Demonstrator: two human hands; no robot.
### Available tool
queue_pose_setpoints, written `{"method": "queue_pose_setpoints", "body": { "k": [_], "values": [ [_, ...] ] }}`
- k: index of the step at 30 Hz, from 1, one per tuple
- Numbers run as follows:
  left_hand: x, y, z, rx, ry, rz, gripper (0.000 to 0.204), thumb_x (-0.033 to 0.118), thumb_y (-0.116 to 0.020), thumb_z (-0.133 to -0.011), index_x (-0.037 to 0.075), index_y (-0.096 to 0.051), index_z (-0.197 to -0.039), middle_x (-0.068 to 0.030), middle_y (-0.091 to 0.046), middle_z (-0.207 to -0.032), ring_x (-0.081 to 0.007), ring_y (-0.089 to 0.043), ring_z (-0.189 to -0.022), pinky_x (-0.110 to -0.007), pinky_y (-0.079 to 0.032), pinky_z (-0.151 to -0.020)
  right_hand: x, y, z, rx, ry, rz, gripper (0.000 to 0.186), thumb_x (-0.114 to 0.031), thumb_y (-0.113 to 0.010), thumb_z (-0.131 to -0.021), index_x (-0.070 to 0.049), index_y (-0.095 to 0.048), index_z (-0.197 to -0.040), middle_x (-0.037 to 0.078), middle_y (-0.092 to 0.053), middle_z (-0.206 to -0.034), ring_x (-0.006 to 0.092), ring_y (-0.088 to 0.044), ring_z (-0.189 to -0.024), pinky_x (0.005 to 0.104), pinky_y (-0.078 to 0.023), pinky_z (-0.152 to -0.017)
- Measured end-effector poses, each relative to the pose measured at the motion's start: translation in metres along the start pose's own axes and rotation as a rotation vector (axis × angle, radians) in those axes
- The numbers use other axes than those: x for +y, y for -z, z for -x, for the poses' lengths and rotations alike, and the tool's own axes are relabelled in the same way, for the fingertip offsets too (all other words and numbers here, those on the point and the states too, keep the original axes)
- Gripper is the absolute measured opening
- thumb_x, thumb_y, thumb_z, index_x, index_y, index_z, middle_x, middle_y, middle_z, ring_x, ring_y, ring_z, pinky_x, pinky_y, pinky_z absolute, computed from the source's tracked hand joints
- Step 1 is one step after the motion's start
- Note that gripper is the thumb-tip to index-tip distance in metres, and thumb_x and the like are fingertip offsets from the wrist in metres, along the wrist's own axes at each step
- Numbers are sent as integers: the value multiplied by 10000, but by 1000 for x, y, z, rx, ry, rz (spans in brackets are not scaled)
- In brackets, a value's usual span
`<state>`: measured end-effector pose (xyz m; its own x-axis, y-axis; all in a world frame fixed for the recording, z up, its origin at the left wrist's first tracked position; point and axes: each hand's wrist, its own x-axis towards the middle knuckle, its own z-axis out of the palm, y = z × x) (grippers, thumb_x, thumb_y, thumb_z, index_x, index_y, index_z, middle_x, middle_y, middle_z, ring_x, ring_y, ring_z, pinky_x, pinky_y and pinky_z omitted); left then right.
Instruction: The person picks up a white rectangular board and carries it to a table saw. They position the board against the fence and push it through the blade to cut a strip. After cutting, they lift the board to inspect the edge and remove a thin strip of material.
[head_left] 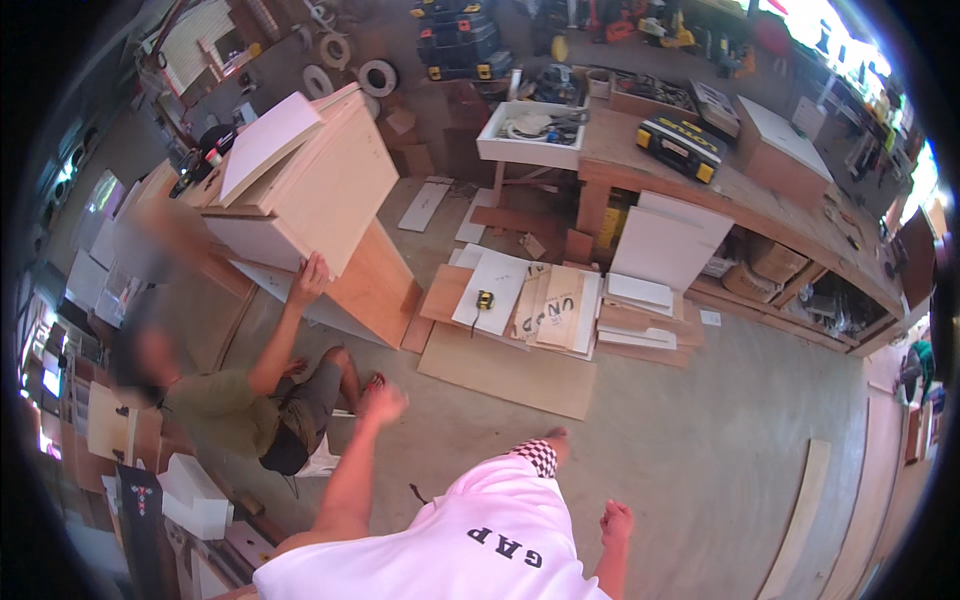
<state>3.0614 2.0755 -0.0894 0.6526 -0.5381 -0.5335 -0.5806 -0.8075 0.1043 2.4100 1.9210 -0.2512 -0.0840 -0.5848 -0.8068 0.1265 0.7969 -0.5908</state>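
Note:
My left hand [383,403] is held out in front of me over the floor, near a co-worker's foot. It is smeared by motion, so its fingers do not show clearly. Low on my right side hangs my right hand [617,522], its fingers curled in, with nothing visible in them. To the left a co-worker in an olive shirt [225,410] crouches, one hand [312,280] against the edge of a large wooden panel [340,180] on a cabinet-like assembly. Ahead of me lie stacked boards, with a yellow-black tape measure [485,300] on a white one [492,290].
A long workbench [620,150] runs along the back right, bearing a black-and-yellow tool case [682,148] and a white drawer [530,135] of tools. A brown sheet [505,375] lies on the floor before the boards. Long planks [800,520] lie at right; white boxes [195,497] stand lower left.

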Motion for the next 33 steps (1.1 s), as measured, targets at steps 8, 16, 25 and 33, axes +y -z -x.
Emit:
{"method": "queue_pose_setpoints", "body": {
  "k": [8, 16, 25, 33],
  "values": [
    [86, -210, 63, -652, -176, -39, 494, 465, -717, -1003, 59, -762, -1280, -152, -788, -1151, -291, -749, -1013, -483, -591, -914, -73, 79, -23, 19, 179, 222, 257, -289, -744, -1049, -73, -677, -928, -10, -602, -712, 102, -569, -620, 292, -484, -565],
    [523, -159, -135, -177, -208, 276, 388, 375, -657, -1054, 13, -755, -1150, -166, -755, -1018, -317, -718, -875, -516, -573, -774, -119, 312, -1, 420, -134, -327, 386, -390, -666, -1104, -115, -599, -841, -11, -557, -675, 116, -546, -584, 283, -485, -569],
    [1116, -130, -72, -293, -816, 463, 227, 239, -748, -1005, 25, -736, -1080, -58, -715, -870, -130, -649, -733, -315, -535, -681, -128, 381, -39, 651, -187, -798, 66, -187, -637, -1052, -122, -637, -1040, 47, -659, -890, 178, -602, -687, 342, -527, -614],
    [1285, -282, 106, -486, -932, -262, 349, 308, -793, -968, 20, -770, -1163, -104, -793, -1022, -206, -747, -917, -386, -592, -805, -216, 509, -152, 379, -284, -528, 244, -288, -600, -1066, -104, -708, -947, 54, -658, -820, 188, -610, -683, 367, -489, -589]
  ]
}}
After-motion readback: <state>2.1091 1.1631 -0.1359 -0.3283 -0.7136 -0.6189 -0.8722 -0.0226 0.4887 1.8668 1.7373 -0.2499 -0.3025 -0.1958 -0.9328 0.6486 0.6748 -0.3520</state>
